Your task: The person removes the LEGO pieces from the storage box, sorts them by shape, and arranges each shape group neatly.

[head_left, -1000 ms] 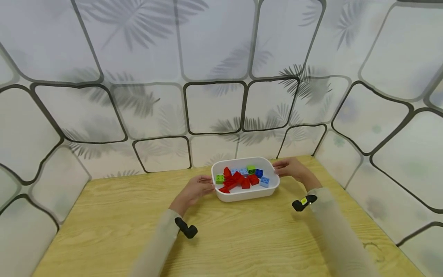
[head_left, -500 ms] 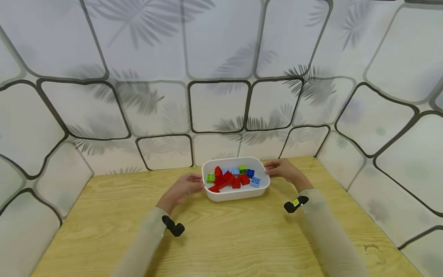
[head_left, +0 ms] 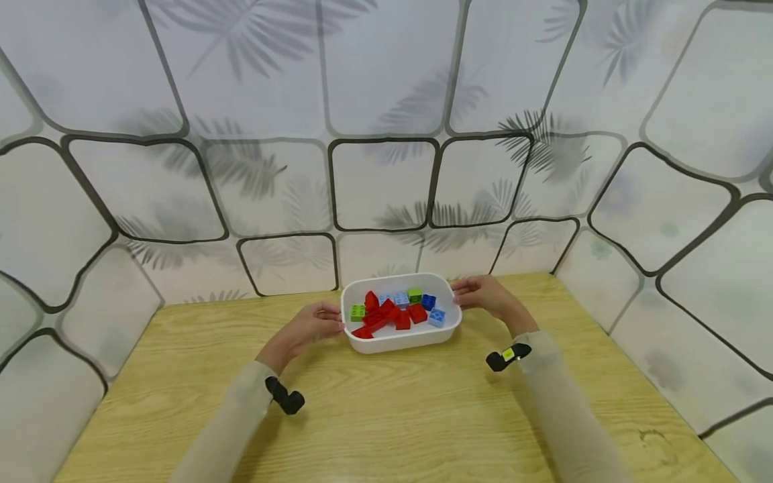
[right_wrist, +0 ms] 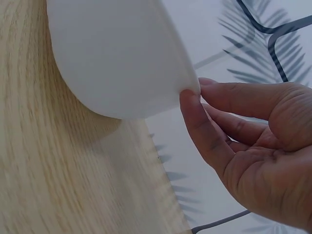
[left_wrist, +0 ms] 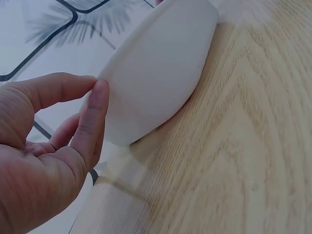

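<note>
A white oval tray (head_left: pixel 398 344) stands on the wooden table near the back wall. It holds several toy bricks: red ones (head_left: pixel 417 313), a green one (head_left: pixel 357 311), a dark blue one (head_left: pixel 428 301) and a light blue one (head_left: pixel 437 316). My left hand (head_left: pixel 323 320) pinches the tray's left rim. In the left wrist view the thumb and forefinger of the left hand (left_wrist: pixel 95 85) close on the tray (left_wrist: pixel 161 73). My right hand (head_left: pixel 468 295) pinches the right rim. The right wrist view shows the right hand (right_wrist: pixel 197 87) gripping the edge of the tray (right_wrist: pixel 112 53).
The wooden table (head_left: pixel 392 416) is boxed in by pale panels with leaf prints at the back and on both sides. A black wrist camera (head_left: pixel 286 399) sits on the left sleeve and another (head_left: pixel 504 357) on the right.
The tray, held at both ends, has moved to the left across the table, and both hands have gone with it.
</note>
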Demonstrator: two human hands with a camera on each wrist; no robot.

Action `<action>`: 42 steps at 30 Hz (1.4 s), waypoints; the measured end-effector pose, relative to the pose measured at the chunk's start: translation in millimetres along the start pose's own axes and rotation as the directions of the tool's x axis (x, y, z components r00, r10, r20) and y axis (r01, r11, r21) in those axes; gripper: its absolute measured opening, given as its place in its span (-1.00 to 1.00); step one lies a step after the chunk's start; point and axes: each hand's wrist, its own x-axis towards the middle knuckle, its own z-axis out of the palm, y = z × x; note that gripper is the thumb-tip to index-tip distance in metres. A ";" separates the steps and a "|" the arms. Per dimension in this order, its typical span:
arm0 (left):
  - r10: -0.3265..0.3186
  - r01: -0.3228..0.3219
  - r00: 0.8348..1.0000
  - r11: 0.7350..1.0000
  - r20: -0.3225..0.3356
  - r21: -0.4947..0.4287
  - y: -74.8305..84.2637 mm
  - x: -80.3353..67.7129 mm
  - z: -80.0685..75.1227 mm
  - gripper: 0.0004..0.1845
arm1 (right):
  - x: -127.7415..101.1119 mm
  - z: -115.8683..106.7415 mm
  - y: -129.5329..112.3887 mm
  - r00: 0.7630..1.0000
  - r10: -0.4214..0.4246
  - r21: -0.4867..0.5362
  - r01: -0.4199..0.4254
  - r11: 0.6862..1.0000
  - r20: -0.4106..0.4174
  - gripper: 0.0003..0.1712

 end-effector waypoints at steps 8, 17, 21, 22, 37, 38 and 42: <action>-0.020 0.020 1.000 1.000 -0.020 0.014 -1.0 -5.7 -8.2 -0.63 | 0.3 10.3 2.7 1.000 -0.001 0.055 -0.001 0.998 0.023 -0.45; -0.037 0.038 0.999 0.985 -0.006 0.171 12.6 -10.3 -12.5 -0.46 | 0.6 13.4 0.4 0.999 0.004 0.081 -0.007 0.997 0.038 -0.45; 0.017 0.018 0.994 0.949 -0.108 0.315 24.9 -7.3 -7.2 -0.38 | 0.8 13.3 -1.1 0.999 0.005 0.081 -0.008 0.997 0.039 -0.44; 0.042 0.009 0.990 0.934 -0.135 0.356 28.3 -5.9 -4.0 -0.37 | 0.8 13.1 -1.4 0.999 0.002 0.081 -0.006 0.997 0.040 -0.44; 0.303 -0.141 0.953 0.447 -0.002 0.883 55.3 34.1 73.6 -0.38 | 0.6 9.4 7.9 1.000 -0.009 0.103 0.006 0.995 0.020 -0.43; 0.291 -0.135 0.957 0.417 0.009 0.899 54.6 36.9 76.7 -0.37 | 0.2 9.5 8.4 1.000 -0.006 0.105 0.004 0.994 0.022 -0.42; 0.250 -0.111 0.967 0.258 0.045 0.960 51.5 46.5 86.3 -0.32 | -0.5 9.4 9.1 1.000 -0.003 0.093 0.001 0.996 0.022 -0.42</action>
